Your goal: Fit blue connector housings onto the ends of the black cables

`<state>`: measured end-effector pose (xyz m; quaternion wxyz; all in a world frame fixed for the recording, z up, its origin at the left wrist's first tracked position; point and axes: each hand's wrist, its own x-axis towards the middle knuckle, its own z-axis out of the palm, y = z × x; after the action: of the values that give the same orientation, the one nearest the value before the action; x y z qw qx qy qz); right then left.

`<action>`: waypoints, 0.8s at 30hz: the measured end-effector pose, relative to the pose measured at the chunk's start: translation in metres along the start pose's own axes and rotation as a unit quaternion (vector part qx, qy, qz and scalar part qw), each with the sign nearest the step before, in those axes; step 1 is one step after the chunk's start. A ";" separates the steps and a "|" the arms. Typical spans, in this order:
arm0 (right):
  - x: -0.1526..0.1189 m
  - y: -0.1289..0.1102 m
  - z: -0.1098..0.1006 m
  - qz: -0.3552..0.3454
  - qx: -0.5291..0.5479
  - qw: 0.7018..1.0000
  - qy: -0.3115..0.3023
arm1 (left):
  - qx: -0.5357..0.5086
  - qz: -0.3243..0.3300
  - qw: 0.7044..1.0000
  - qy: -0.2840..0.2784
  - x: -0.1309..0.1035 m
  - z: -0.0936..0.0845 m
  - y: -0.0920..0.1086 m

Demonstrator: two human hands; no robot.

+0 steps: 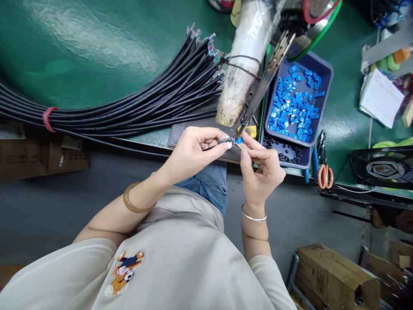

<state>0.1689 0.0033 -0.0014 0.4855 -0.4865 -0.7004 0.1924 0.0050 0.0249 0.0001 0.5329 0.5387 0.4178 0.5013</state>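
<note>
My left hand [201, 148] is closed in a pinch on the end of a black cable [161, 152], close to the table's front edge. At its fingertips sits a small blue connector [239, 140], partly hidden by fingers. My right hand [261, 163] is closed too, with a thin pale wire [238, 146] running to its thumb. Its index fingertip lies against or very near the blue connector. A slim metal soldering iron [266, 82] slants down from above, its tip near the connector; whether they touch I cannot tell.
A bundle of black cables [135, 107], tied with a red band [49, 119], lies left. A wrapped white duct [241, 64] hangs over the work. At right are a bin [325, 82] of blue connectors, a lower tray [305, 161] of black pieces, scissors [325, 175] and a fan [383, 168].
</note>
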 end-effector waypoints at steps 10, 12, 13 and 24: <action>0.004 -0.003 -0.001 -0.014 0.000 1.000 -0.007 | 0.016 0.009 1.000 0.013 0.001 0.000 0.004; 0.005 -0.005 -0.002 -0.020 -0.013 1.000 -0.008 | 0.015 0.019 1.000 0.013 0.001 -0.001 0.004; 0.005 -0.006 -0.002 -0.022 -0.016 1.000 -0.007 | 0.014 0.021 1.000 0.011 0.001 -0.001 0.004; -0.001 -0.001 -0.005 -0.018 -0.022 1.000 -0.010 | 0.036 -0.035 0.998 -0.024 -0.002 -0.003 0.000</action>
<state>0.1725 0.0010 0.0010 0.4713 -0.4825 -0.7177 0.1730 0.0016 0.0231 0.0000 0.5402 0.5541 0.4412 0.4544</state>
